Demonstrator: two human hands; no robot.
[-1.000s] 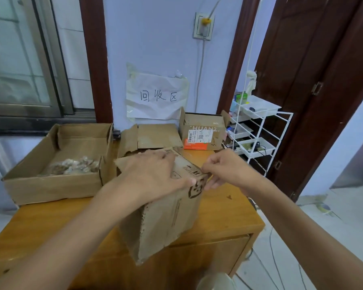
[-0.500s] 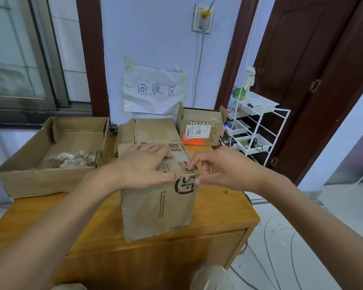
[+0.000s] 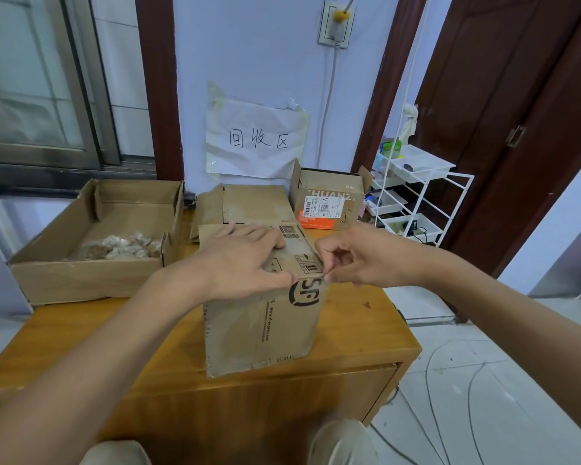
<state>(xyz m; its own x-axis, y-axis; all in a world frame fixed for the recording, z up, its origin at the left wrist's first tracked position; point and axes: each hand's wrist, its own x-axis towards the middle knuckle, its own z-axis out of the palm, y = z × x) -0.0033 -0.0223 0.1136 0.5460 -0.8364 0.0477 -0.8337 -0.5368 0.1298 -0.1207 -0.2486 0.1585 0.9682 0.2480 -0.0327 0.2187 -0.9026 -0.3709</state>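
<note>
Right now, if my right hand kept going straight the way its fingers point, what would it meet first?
The right hand points left and pinches the top corner of the cardboard box, so the box comes first. Pushed further on, it would probably meet the thumb of the left hand, lying along that same edge.

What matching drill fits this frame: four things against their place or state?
Things:
1. SF box
2. left hand
3. right hand
4. tray box

Place or state:
a. pinches the box's top corner
b. holds pale scraps, on the left of the table
c. stands upright near the table's front
d. lies flat on the box's top

Pairs: 1-c, 2-d, 3-a, 4-b.
</note>
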